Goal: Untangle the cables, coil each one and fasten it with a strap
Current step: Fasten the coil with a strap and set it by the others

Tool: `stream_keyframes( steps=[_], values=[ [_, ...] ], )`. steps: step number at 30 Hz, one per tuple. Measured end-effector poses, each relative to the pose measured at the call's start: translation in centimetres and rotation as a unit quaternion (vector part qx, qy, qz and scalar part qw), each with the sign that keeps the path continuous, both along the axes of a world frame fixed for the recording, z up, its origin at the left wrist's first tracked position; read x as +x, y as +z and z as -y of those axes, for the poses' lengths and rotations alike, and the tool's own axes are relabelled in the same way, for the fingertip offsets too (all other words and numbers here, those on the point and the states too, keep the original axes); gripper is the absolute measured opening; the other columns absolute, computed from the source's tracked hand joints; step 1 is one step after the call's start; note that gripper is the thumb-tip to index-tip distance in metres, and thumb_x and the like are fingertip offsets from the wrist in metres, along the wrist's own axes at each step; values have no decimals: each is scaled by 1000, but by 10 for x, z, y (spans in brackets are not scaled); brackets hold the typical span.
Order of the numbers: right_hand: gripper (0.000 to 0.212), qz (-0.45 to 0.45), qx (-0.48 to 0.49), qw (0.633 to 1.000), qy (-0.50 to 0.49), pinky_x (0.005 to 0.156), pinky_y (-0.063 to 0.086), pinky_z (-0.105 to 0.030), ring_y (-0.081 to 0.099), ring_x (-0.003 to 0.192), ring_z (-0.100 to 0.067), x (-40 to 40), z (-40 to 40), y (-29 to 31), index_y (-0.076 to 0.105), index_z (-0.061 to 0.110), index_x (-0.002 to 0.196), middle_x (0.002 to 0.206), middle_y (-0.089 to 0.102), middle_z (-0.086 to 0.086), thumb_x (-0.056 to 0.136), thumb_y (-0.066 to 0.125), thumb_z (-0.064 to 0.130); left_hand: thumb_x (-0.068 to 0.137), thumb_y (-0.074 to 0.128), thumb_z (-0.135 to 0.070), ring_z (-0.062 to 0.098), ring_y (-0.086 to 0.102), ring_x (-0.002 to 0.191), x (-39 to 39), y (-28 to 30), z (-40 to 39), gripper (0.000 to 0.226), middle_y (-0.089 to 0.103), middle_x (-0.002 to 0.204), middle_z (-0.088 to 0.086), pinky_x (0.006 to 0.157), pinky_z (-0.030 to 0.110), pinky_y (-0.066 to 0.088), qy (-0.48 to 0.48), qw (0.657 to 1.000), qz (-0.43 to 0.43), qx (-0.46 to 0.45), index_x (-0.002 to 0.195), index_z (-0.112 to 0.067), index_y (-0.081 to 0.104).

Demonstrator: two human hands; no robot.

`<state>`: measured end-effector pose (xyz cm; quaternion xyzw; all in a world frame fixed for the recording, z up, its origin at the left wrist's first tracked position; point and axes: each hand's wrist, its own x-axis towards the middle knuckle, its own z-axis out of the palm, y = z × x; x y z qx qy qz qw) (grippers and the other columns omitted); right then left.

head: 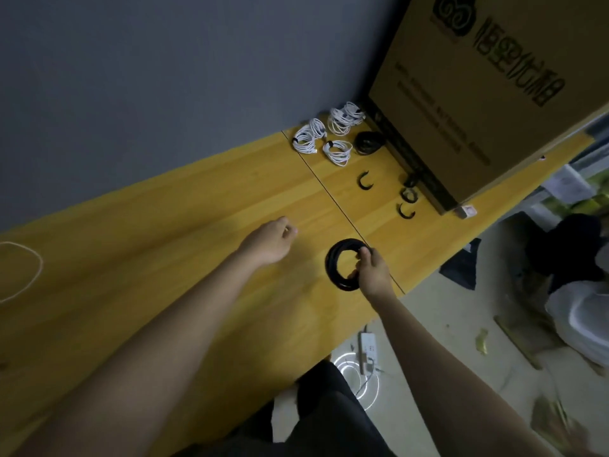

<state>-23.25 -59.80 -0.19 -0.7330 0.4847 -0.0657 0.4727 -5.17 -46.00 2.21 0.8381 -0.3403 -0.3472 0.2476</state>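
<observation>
My right hand grips a coiled black cable by its right side, just above the yellow wooden table. My left hand hovers over the table to the left of the coil, fingers loosely curled and holding nothing. Three loose black straps lie further back: one in the middle, two by the box. Three bundled white cables and a coiled black cable sit at the far end of the table.
A large cardboard box stands on the table's far right. A thin white cable loop lies at the left edge. A grey wall runs behind the table. On the floor are a white power strip and clutter.
</observation>
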Motion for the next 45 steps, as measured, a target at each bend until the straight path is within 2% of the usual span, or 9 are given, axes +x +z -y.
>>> stream_keyframes(
  steps=[3,6,10,15,19,25,33,41,45],
  values=[
    [38,-12,-8,1000,-2,70,41,-33,56,82,-26,5,71,-13,52,5,113,84,55,-4,104,30,35,103,34,-32,24,57,82,6,-7,45,26,59,113,6,70,37,46,31,999,33,-2,116,-17,51],
    [37,-13,-18,999,25,58,41,-32,58,68,-23,17,140,-27,53,6,109,75,55,-6,104,31,35,103,36,-28,23,57,78,10,-20,94,20,60,111,4,66,36,44,76,996,39,-9,109,-19,53],
    [38,-31,-11,997,74,62,43,-32,58,71,-25,31,221,-42,53,3,113,78,57,-6,104,32,33,102,39,-20,25,60,95,9,-39,164,22,62,114,3,73,36,49,144,989,39,-18,110,-15,59],
    [39,-44,-39,992,114,84,46,-46,56,94,-29,21,297,-42,52,5,124,96,56,-12,103,34,33,101,41,-19,26,61,94,-11,-58,253,22,64,107,5,78,43,53,103,994,17,14,107,-16,62],
    [36,-69,-85,986,125,76,45,-38,57,90,-31,8,339,-44,56,6,119,98,61,-15,103,37,32,102,40,-20,24,61,96,-19,-63,306,25,64,113,4,77,41,53,103,995,11,-14,112,-16,63],
    [33,-117,-138,971,156,63,44,-42,59,80,-43,8,367,-45,52,2,112,90,61,-24,103,36,30,100,44,-20,25,61,79,-19,-74,368,22,67,104,6,63,36,48,80,997,3,-23,109,-17,63],
    [32,-140,-226,944,195,59,32,-34,59,82,-44,16,374,-51,52,-2,112,96,61,-23,102,39,25,98,51,-22,23,60,101,-31,-115,414,21,61,117,5,83,40,51,-2,1000,5,-10,108,-21,70],
    [30,-154,-251,931,214,56,31,-33,58,75,-41,11,374,-55,52,-2,112,93,60,-20,102,39,23,95,54,-20,31,47,118,-36,-138,443,25,48,127,10,87,39,45,-45,987,143,59,118,-15,62],
    [29,-104,-220,952,184,59,33,-34,57,79,-41,9,376,-48,53,-1,112,95,59,-19,102,39,23,94,55,-20,27,51,112,-29,-129,437,21,52,122,7,76,33,40,31,995,92,-12,112,-15,65]
  ],
)
